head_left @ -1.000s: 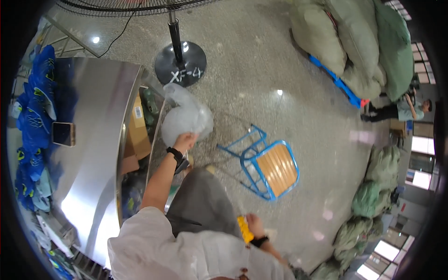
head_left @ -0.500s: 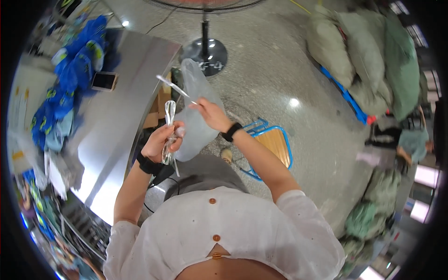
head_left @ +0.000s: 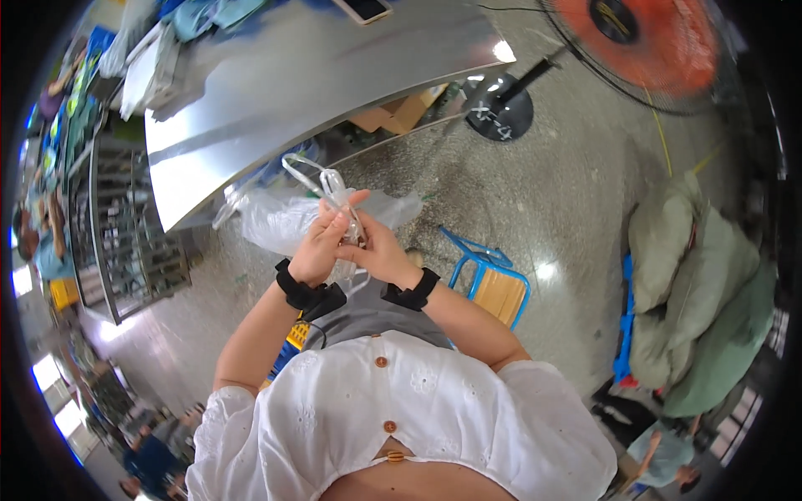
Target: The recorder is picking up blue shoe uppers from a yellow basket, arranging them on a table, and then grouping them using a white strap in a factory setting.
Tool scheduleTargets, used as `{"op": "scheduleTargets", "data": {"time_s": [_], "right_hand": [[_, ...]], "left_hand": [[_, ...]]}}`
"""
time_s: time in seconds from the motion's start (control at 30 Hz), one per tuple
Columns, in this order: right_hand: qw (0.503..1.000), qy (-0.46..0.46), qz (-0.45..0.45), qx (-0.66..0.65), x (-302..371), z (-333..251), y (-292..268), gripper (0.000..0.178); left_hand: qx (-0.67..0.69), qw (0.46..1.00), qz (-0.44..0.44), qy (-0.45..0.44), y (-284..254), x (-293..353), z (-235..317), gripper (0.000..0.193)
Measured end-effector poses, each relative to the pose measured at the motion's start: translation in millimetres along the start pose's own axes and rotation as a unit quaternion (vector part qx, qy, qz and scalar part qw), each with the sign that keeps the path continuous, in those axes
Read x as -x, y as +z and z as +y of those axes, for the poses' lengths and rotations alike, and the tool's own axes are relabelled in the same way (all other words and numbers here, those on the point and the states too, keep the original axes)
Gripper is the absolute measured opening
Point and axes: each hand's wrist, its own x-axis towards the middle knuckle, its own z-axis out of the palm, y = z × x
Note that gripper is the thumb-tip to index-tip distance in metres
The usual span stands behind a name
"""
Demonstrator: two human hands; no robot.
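Observation:
Close together in front of my body, my left hand (head_left: 316, 253) and my right hand (head_left: 384, 253) are both closed on a looped bundle of shiny white cord (head_left: 332, 181). One loop sticks up past my fingers, and a loose end hangs below them. Overlapping fingers hide the bundle's middle. Just beyond and below my hands, a translucent plastic bag (head_left: 271, 224) spreads to both sides; what supports it is hidden.
A metal table (head_left: 251, 125) stands ahead to the left, with a phone (head_left: 365, 10) on it and cardboard boxes (head_left: 401, 114) beneath. A red fan (head_left: 668, 42), a blue-framed stool (head_left: 497, 296) and large sacks (head_left: 668, 242) are rightward. A metal rack (head_left: 125, 230) stands left.
My view has turned, bringing the table to the front and the fan to the right. My right hand has left the single strip and joined my left hand at the cord bundle.

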Motion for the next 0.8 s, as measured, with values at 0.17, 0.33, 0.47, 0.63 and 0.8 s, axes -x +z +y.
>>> {"op": "scheduleTargets", "data": {"time_s": [0.17, 0.33, 0.47, 0.63, 0.8], "right_hand": [[0.993, 0.015, 0.102, -0.06, -19.5, 28.6, 23.1, 0.021], [0.98, 0.051, 0.161, -0.109, -45.5, 77.1, 50.5, 0.011], [0.975, -0.056, 0.153, -0.155, -64.5, 90.8, 124.9, 0.014], [0.966, -0.211, 0.118, 0.09, -102.3, 100.4, 168.4, 0.016], [0.981, -0.159, -0.052, 0.093, -132.2, 80.8, 200.7, 0.021]], "left_hand": [[-0.312, 0.947, 0.058, 0.046, -45.2, 46.5, 26.8, 0.039], [-0.264, 0.959, 0.102, 0.008, -61.2, 71.3, 92.5, 0.041], [-0.4, 0.908, 0.114, -0.049, -45.9, 103.2, 145.9, 0.038], [-0.745, 0.66, 0.065, 0.067, -43.7, 163.7, 190.4, 0.037], [-0.821, 0.554, 0.132, 0.043, -35.9, 230.7, 247.3, 0.036]]}}
